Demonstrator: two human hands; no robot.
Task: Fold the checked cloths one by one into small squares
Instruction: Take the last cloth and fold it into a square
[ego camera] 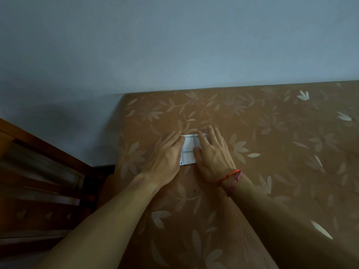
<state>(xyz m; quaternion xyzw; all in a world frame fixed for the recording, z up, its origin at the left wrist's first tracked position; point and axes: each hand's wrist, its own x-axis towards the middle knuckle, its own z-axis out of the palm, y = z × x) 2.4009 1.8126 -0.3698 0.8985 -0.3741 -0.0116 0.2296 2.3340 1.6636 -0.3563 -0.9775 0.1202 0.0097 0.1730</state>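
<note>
Left hand [165,152] and right hand [213,158], fingers flat, press the checked cloth [187,147].

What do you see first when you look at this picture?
First come two hands in the middle: the left hand and the right hand press flat on a small white checked cloth that peeks out between them. The cloth lies on a big brown cover with pale leaves. A red thread bracelet stands out on the right wrist.
</note>
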